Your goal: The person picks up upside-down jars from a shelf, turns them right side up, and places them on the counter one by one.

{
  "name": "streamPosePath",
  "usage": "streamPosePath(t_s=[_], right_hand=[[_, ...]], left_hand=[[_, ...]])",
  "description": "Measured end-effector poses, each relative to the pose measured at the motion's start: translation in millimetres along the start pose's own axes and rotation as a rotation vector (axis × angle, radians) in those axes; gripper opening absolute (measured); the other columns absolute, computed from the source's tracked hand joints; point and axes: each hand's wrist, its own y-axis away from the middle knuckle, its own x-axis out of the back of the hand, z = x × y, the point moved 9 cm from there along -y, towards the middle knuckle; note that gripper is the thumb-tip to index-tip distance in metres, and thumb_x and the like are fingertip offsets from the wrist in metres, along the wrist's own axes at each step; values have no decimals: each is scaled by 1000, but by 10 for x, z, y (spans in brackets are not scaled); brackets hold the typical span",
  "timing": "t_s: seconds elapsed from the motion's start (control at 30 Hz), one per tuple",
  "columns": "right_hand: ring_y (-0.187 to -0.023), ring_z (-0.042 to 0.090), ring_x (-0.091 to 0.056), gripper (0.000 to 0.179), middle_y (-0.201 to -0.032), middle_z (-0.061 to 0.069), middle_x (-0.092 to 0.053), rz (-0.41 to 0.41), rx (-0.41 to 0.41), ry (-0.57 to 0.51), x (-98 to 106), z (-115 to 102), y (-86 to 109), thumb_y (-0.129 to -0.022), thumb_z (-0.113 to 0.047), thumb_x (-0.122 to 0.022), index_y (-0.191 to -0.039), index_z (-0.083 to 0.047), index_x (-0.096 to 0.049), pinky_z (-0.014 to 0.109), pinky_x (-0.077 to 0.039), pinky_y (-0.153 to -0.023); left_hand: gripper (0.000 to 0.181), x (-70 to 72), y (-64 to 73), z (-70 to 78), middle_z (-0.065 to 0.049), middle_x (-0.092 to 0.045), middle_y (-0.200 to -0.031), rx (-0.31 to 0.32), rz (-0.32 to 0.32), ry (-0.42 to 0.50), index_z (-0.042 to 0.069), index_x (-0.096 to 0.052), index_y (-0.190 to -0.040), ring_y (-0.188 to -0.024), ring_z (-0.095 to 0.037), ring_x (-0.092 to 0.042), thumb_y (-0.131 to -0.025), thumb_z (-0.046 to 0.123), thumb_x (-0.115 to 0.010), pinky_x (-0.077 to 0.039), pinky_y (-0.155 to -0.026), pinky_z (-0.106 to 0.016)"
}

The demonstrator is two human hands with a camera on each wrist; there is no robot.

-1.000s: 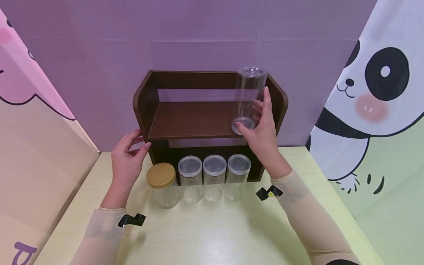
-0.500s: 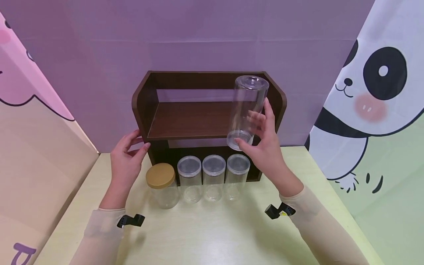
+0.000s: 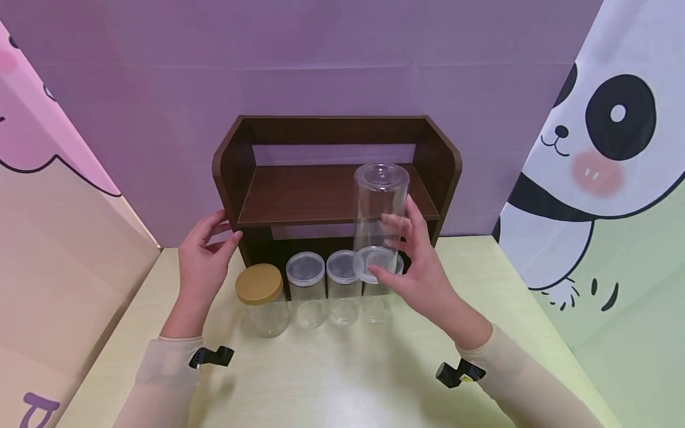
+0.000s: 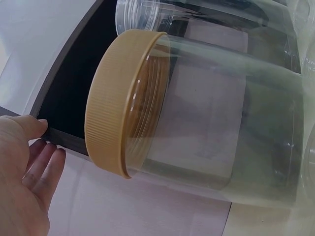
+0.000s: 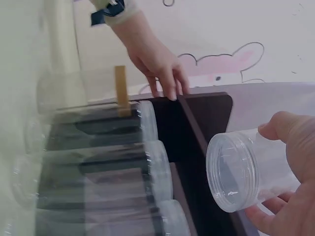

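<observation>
My right hand (image 3: 423,273) grips a tall clear jar (image 3: 368,217) turned upside down, its clear lid lowest. It hangs in front of the dark brown two-tier shelf (image 3: 316,193) and partly hides the rightmost standing jar. In the right wrist view, the thumb and fingers lie around the held jar's body, behind its lid (image 5: 231,172). At the shelf's left side, my left hand (image 3: 206,255) pinches the side panel between thumb and fingers. Close to that hand stands a wider clear jar with a tan lid (image 4: 115,103).
Three clear jars with clear lids, such as the leftmost one (image 3: 306,291), stand in a row before the shelf's lower tier, right of the tan-lidded jar. All rest on a pale table (image 3: 332,380). A purple backdrop (image 3: 332,53) rises behind the shelf.
My right hand has brought the clear jar from the upper tier's right end forward, down and leftward, to above the standing jars. The left hand stays on the shelf's side.
</observation>
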Motion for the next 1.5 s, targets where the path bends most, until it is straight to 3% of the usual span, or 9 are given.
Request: streamPosePath(t_s=[0.43,0.6,0.87,0.97,1.03,1.17,1.33,1.4,1.5], right_hand=[[-139,44,-59,127,-155,18,-57,-73,16,-58,-225,30,338,-83,11,-91,-177,-14,-10,36,-55,-114],[-142,38,-58,127,-153,21,-57,-87,51,-52,-281,58,415,-81,11,-93,-176,-9,-11,42,-55,-114],[-145,36,-56,128,-156,18,-56,-115,33,-53,-351,88,463,-80,9,-94,-176,-9,-11,48,-55,-115],[-145,36,-57,128,-155,19,-56,-122,37,-48,-379,97,486,-80,8,-95,-175,-8,-11,50,-56,-114],[-145,34,-57,128,-154,20,-56,-125,38,-51,-399,104,501,-80,7,-95,-175,-9,-11,48,-56,-114],[-145,29,-56,128,-154,21,-56,-133,61,-52,-460,109,542,-80,7,-96,-175,-10,-12,42,-57,-112],[-146,25,-56,130,-154,19,-57,-163,92,-72,-569,109,589,-78,10,-95,-176,-11,-12,40,-56,-113],[-147,26,-56,128,-155,18,-56,-180,72,-88,-614,126,608,-79,9,-95,-176,-11,-13,40,-55,-115],[-146,29,-56,126,-157,18,-57,-199,27,-94,-674,159,636,-79,8,-96,-175,-9,-15,40,-53,-117]], left_hand=[[50,7,17,-18,-10,-73,-140,9,-6,30,11,-70,-149,-116,0,-70,-101,2,-79,-58,-89,-12],[50,17,29,4,-8,-73,-138,2,6,44,12,-71,-148,-114,-1,-70,-100,2,-81,-58,-90,-13],[40,131,49,100,5,-65,-127,-43,156,185,-4,-70,-137,-111,-14,-70,-98,-3,-79,-56,-93,-18],[32,169,87,214,6,-65,-121,-71,213,253,-9,-69,-129,-107,-15,-70,-98,-4,-77,-55,-91,-21],[29,159,120,345,3,-65,-117,-108,210,296,-13,-68,-125,-105,-17,-70,-98,-5,-76,-56,-90,-23],[26,20,202,705,-7,-65,-114,-216,87,343,-15,-67,-122,-105,-22,-68,-97,-9,-74,-56,-90,-25],[39,-343,340,1070,-14,-64,-127,-304,-188,347,-5,-68,-133,-116,-25,-64,-94,-5,-73,-55,-97,-26],[46,-498,401,1147,-15,-63,-134,-307,-289,339,0,-66,-139,-121,-26,-63,-95,2,-75,-55,-100,-27],[54,-682,485,1204,-14,-62,-141,-300,-395,329,7,-63,-146,-127,-27,-61,-101,31,-81,-53,-105,-28]])
